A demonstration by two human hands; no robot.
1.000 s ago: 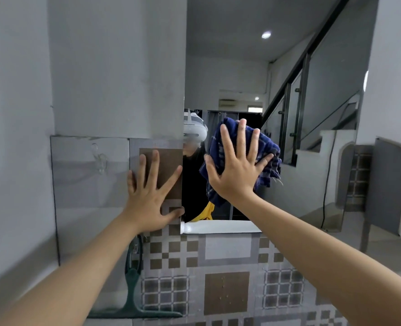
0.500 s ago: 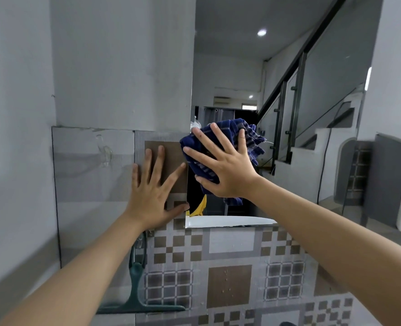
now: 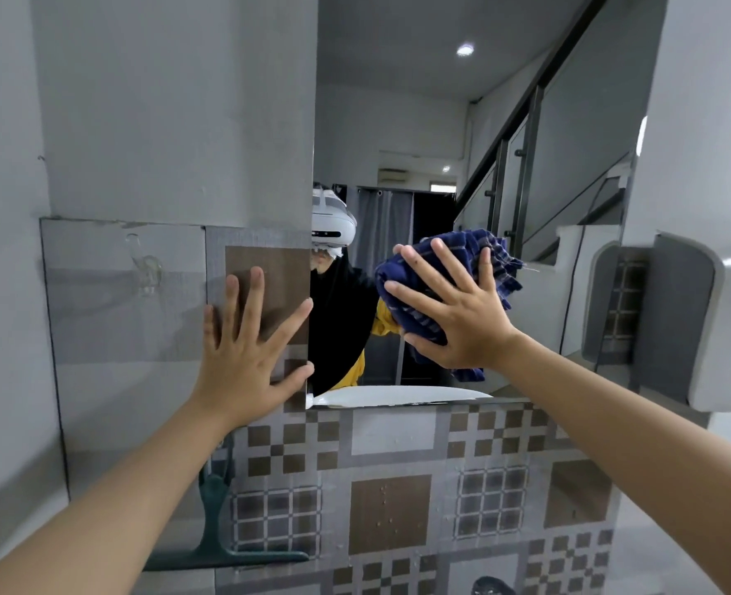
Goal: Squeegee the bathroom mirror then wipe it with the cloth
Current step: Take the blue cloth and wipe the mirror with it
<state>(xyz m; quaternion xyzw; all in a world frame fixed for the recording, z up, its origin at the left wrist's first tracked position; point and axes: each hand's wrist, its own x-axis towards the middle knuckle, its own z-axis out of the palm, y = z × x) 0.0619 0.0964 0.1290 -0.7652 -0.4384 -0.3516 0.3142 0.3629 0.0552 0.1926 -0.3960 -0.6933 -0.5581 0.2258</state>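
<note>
Fingers of the right hand were spread wide, pressing the cloth flat to the mirror.

The mirror filled the upper middle of the wall, reflecting a stairway and ceiling lights. Below and left of it ran patterned tiles. The left hand lay flat on the tiled wall just beside the mirror's left edge, fingers splayed and holding nothing. The blue checked cloth sat bunched under the right palm, low on the glass, pinned rather than gripped. The green squeegee stood against the tiles below the left forearm, well apart from both hands.
</note>
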